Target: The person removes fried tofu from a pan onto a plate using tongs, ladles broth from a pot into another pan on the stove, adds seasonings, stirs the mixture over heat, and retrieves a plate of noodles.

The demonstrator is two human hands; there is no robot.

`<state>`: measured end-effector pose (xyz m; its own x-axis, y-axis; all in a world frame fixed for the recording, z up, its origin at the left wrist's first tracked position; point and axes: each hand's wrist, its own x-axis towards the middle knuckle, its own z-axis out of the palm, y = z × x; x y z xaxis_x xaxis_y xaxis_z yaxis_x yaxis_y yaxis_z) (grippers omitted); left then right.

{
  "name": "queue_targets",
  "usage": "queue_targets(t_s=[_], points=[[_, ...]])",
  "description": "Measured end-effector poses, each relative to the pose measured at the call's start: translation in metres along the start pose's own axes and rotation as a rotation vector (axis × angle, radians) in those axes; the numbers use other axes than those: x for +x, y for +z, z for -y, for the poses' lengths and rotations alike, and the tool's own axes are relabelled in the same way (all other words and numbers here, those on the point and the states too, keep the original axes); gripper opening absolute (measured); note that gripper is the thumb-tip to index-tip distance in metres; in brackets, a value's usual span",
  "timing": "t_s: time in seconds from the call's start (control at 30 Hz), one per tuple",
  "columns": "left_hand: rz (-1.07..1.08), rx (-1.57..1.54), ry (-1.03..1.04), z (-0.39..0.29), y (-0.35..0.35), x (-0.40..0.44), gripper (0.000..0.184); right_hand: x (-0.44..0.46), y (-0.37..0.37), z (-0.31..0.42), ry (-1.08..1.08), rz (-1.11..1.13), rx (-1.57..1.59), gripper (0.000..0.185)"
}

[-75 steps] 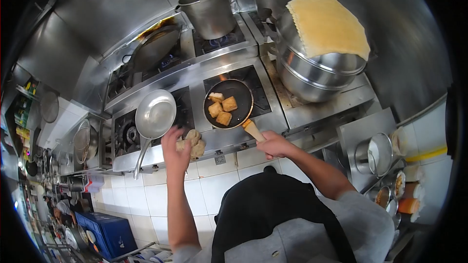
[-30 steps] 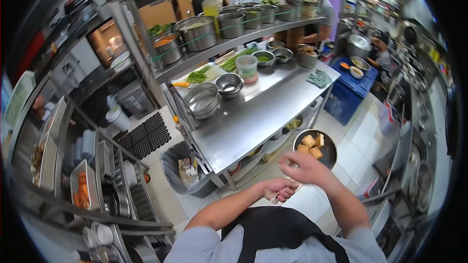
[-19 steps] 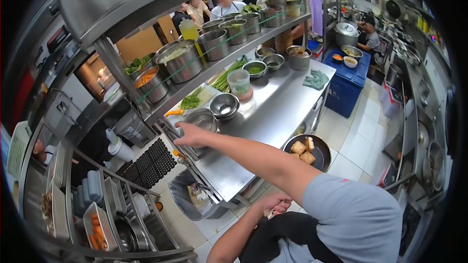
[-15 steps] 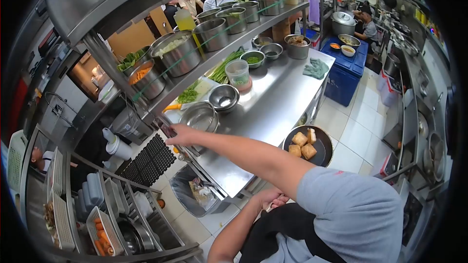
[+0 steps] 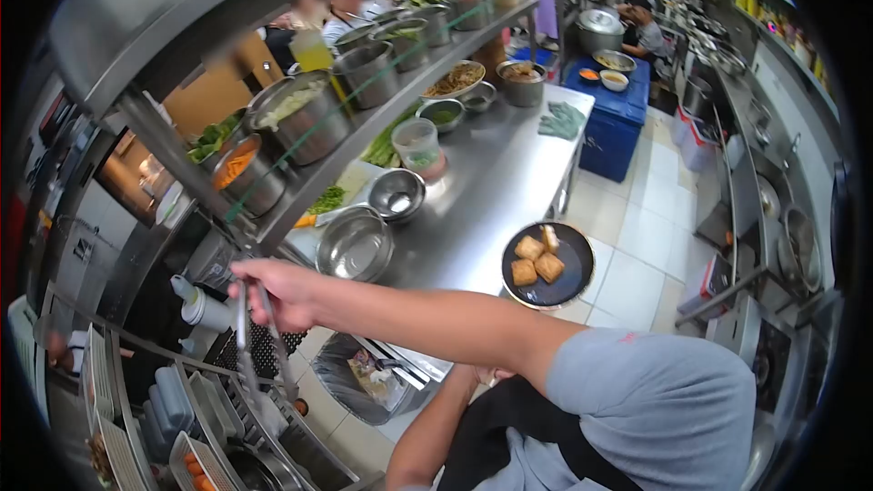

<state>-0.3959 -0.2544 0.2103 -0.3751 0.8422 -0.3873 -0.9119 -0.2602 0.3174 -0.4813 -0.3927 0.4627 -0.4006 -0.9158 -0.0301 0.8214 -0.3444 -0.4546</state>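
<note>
Metal tongs (image 5: 244, 332) hang from my right hand (image 5: 280, 293), whose fingers are closed around them. The tong arms are apart and blurred, with no food visible between them. My right arm stretches left across the front of the steel table. Under that forearm, my left hand (image 5: 486, 375) is closed and mostly hidden. It appears to hold the black frying pan (image 5: 573, 287), whose handle is out of sight behind the forearm. Several golden-brown fried blocks (image 5: 548, 266) sit in the pan. A steel bowl (image 5: 355, 250) stands on the table just beyond my right wrist.
The steel table (image 5: 473, 209) also bears a smaller bowl (image 5: 396, 195), a plastic tub (image 5: 417, 147) and a green cloth (image 5: 561, 120). Steel pots (image 5: 302, 118) line the shelf above. A waste bin (image 5: 336, 382) and racks stand at lower left. People are beyond the shelf.
My right hand has moved left and down from the table's end, and the tongs now show clearly in it. The pan has shifted slightly left in view as the camera turned.
</note>
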Motion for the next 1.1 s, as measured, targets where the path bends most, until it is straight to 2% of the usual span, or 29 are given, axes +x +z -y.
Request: queue_targets(t_s=[0.03,0.2,0.3,0.37,0.47,0.5,0.53,0.57,0.6,0.63,0.7,0.77,0.83,0.93,1.0,1.03,1.07,1.1], points=[[0.012,0.016,0.016,0.0,0.0,-0.001,0.028,0.004,0.004,0.006,0.039,-0.007,0.053,0.027],[0.031,0.119,0.029,0.0,0.0,-0.001,0.023,-0.012,-0.005,0.018,0.026,-0.053,-0.067,0.028],[-0.069,0.09,-0.09,-0.001,-0.009,0.004,0.022,-0.069,-0.017,0.025,0.074,0.07,-0.303,0.032],[-0.044,0.129,-0.126,-0.004,-0.01,0.006,0.023,-0.12,-0.027,0.035,0.088,0.072,-0.491,0.037],[-0.02,0.169,-0.151,-0.007,-0.006,0.004,0.027,-0.222,-0.053,0.061,-0.042,-0.012,-0.703,0.04],[-0.025,0.169,-0.14,-0.007,-0.003,0.002,0.029,-0.268,-0.058,0.069,-0.093,-0.184,-0.727,0.038],[-0.069,0.129,-0.145,-0.007,-0.003,-0.001,0.03,-0.309,-0.066,0.077,-0.204,-0.219,-0.666,0.035],[-0.06,0.136,-0.149,-0.007,-0.005,-0.004,0.03,-0.351,-0.081,0.084,-0.303,-0.454,-0.681,0.03],[-0.047,0.119,-0.134,-0.006,-0.009,-0.008,0.03,-0.39,-0.098,0.082,-0.506,-0.549,-0.65,0.028],[-0.032,0.106,-0.117,-0.009,-0.011,-0.01,0.031,-0.428,-0.134,0.083,-0.609,-0.637,-0.666,0.028],[-0.056,0.122,-0.107,-0.014,-0.007,-0.018,0.029,-0.498,-0.199,0.059,-0.649,-0.657,-0.275,0.027],[-0.082,0.137,-0.092,-0.017,-0.001,-0.023,0.028,-0.545,-0.272,0.017,-0.588,-0.992,-0.024,0.022],[-0.08,0.094,-0.054,-0.021,0.004,-0.02,0.027,-0.565,-0.318,-0.02,-0.433,-1.166,0.024,0.018],[-0.144,0.079,0.019,-0.025,0.015,-0.006,0.024,-0.575,-0.356,-0.013,-0.602,-0.996,0.205,0.018],[-0.127,0.059,0.056,-0.028,0.027,0.009,0.023,-0.593,-0.335,0.031,-0.804,-0.802,-0.012,0.04],[-0.104,0.038,0.099,-0.03,0.032,0.017,0.021,-0.597,-0.289,0.059,-0.981,-0.617,-0.121,0.051],[-0.092,0.013,0.113,-0.031,0.033,0.024,0.019,-0.615,-0.268,0.082,-1.132,-0.592,-0.173,0.058],[-0.101,0.017,0.121,-0.031,0.04,0.033,0.019,-0.634,-0.254,0.099,-1.263,-0.771,-0.416,0.064]])
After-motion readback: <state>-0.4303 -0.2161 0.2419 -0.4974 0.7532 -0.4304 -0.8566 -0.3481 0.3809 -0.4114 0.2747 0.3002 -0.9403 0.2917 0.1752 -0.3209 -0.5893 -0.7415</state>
